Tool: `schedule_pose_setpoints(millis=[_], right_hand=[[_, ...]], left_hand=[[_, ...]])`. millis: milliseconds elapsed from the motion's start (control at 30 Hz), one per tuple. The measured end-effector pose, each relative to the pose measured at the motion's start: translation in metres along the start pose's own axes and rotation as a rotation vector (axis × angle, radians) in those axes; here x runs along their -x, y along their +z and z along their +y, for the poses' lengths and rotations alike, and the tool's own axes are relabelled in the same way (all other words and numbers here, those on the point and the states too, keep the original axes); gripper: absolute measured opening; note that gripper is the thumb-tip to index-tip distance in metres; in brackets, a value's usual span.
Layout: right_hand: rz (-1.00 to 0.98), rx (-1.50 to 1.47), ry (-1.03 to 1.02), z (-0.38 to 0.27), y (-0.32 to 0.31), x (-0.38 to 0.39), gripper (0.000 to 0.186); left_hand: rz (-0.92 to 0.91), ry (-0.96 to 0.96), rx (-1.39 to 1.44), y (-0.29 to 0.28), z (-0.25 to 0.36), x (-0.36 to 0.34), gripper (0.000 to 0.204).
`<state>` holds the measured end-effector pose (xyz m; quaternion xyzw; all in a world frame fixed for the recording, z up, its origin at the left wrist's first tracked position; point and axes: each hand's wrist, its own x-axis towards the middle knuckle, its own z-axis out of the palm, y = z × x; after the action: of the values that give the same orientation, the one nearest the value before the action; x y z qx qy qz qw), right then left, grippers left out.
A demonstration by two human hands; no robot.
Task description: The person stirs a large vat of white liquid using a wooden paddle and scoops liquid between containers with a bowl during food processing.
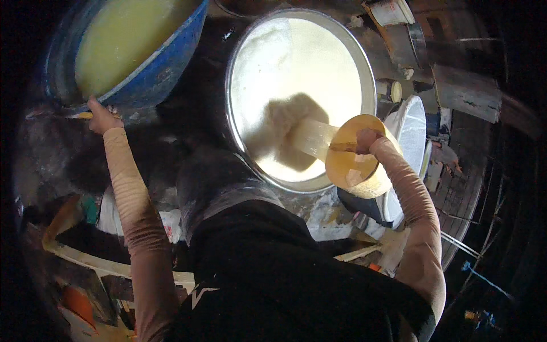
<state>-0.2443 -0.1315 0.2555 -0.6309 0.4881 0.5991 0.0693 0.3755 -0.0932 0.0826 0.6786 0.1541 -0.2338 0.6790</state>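
My right hand (367, 141) is closed round the bar across the mouth of a pale yellow, bucket-shaped scoop (356, 166). The scoop is tipped to the left, and a broad stream of pale liquid (314, 138) runs from it into a large round metal vat (229, 108). Whitish liquid fills much of the vat, and a dark shadow falls across it. At the far left my left hand (103, 118) is closed on a thin tool with a yellowish handle (81, 115). That hand is beside the rim of a blue tub (162, 71) holding yellowish liquid.
A white cloth-covered round container (415, 122) stands right of the vat, partly behind the scoop. Buckets (393, 12) and boards (464, 91) lie at the far right. A curved wooden frame (91, 259) is at the near left. The dark floor between tub and vat looks wet.
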Motion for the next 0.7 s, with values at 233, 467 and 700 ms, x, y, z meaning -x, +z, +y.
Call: schedule_pose_setpoints(millis=[233,467,700], right_hand=[[-0.07,0.066,-0.002,0.009,0.002,0.029,0.042],[0.007,-0.297,0.246,0.038,0.017,0.028,0.051],[0.929,-0.767,-0.377,-0.085,-0.222,0.111,0.045]], left_hand=[[-0.042,-0.049,0.034,0.003,-0.01,0.005,0.036],[0.008,0.022,0.067,0.001,0.009,0.006,0.034],[-0.153,0.074,0.201,-0.004,-0.032,-0.011,0.066]])
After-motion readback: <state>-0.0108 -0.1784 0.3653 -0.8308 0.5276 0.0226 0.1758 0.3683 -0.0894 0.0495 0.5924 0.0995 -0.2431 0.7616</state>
